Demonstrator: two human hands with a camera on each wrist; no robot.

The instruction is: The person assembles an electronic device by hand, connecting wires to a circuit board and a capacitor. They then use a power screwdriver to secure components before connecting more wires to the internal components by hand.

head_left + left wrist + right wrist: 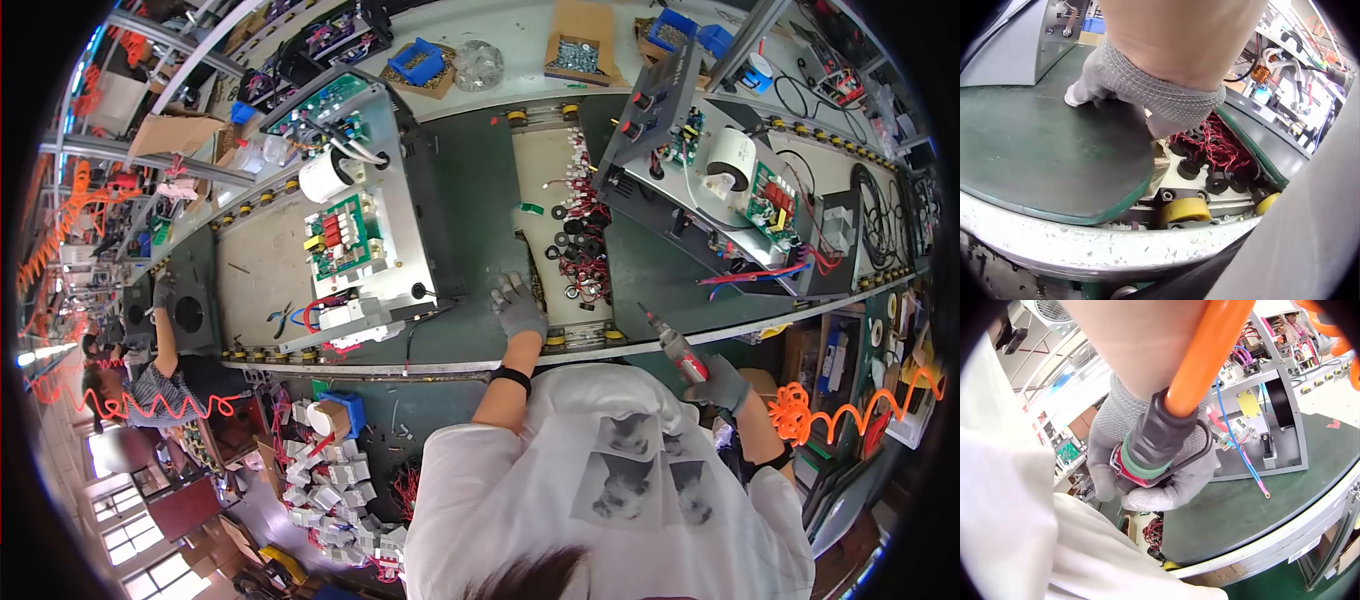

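Observation:
My gloved left hand (519, 306) rests on the edge of a green board (465, 250), fingers spread; in the left wrist view the hand (1129, 87) touches the board's dark surface. Curled round a red and grey air screwdriver (678, 350), my gloved right hand (722, 386) holds it at the bench's front edge, tip toward the bench. In the right wrist view the hand (1147, 456) wraps the tool's rear, where an orange hose (1204, 356) joins it. Beside the left hand, black rings and red wires (583, 240) lie in the gap between boards.
An opened machine chassis (400, 200) stands left of the hands, another (700, 200) at the right. Pliers (282, 318) lie at the left. Boxes of screws (578, 58) stand along the back. White parts (330, 490) are heaped below the bench. Another person's arm (165, 340) is at far left.

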